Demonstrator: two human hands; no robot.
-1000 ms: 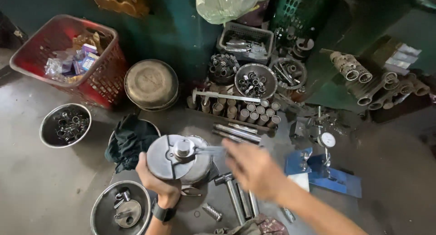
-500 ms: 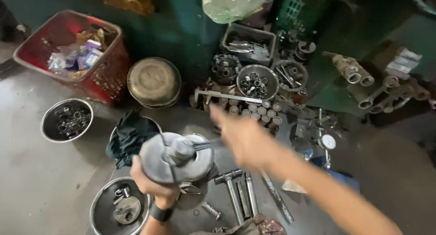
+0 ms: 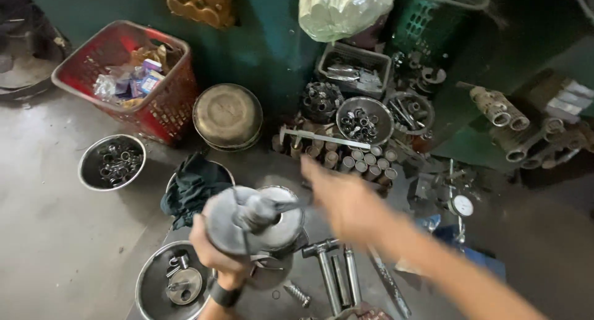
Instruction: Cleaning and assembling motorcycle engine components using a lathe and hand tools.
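My left hand [image 3: 213, 258] grips a round grey metal disc [image 3: 226, 224] from below and holds it above the floor. A stubby hub [image 3: 260, 212] sticks out of the disc's middle. Behind the disc is a second shiny round part [image 3: 286, 224]. My right hand [image 3: 343, 199] is blurred by motion just right of the hub. A thin metal bar [image 3: 296, 204] runs from the hub into that hand, which seems closed on it.
A red basket [image 3: 162, 119] of packets stands at the back left. Near it are a steel bowl of rings [image 3: 111, 162], a brass-coloured pan [image 3: 228, 116] and a dark cloth [image 3: 195, 184]. A bowl of parts [image 3: 151, 289], T-handle wrenches [image 3: 328, 267], short cylinders [image 3: 362, 159] and a dial gauge [image 3: 462, 205] lie around.
My right hand has swung up and left from the lower right toward the hub. The disc in my left hand has tilted and shifted slightly.
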